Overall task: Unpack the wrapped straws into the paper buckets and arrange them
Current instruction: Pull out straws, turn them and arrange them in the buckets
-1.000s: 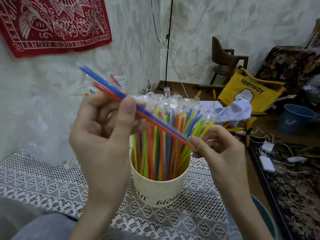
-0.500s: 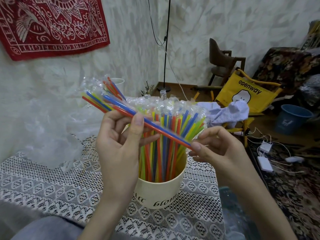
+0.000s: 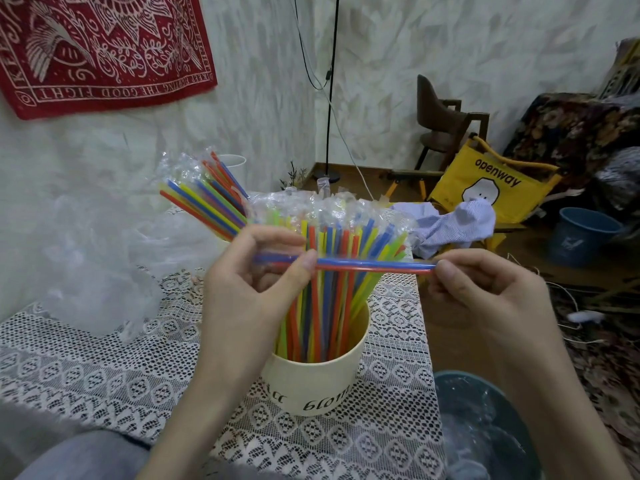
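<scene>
Hands first: my left hand [image 3: 252,289] pinches one end of a blue straw [image 3: 363,262] and a red straw [image 3: 377,269] between thumb and curled fingers, and my right hand [image 3: 485,289] pinches the other end at the fingertips. I see both straws lying level, side by side, in front of the near paper bucket [image 3: 318,382]. That cream bucket stands on the lace-covered surface [image 3: 86,375] and is packed with upright coloured straws [image 3: 329,306], their tops in clear wrappers [image 3: 329,207]. Behind my left hand a second paper bucket [image 3: 232,161] holds a fan of straws [image 3: 204,206] leaning left. A blue bin [image 3: 485,427] with clear plastic sits at lower right, off the surface. Half a second ago the pair slanted down to the right; now it is horizontal, and my view has tipped down, showing more of the bin.
</scene>
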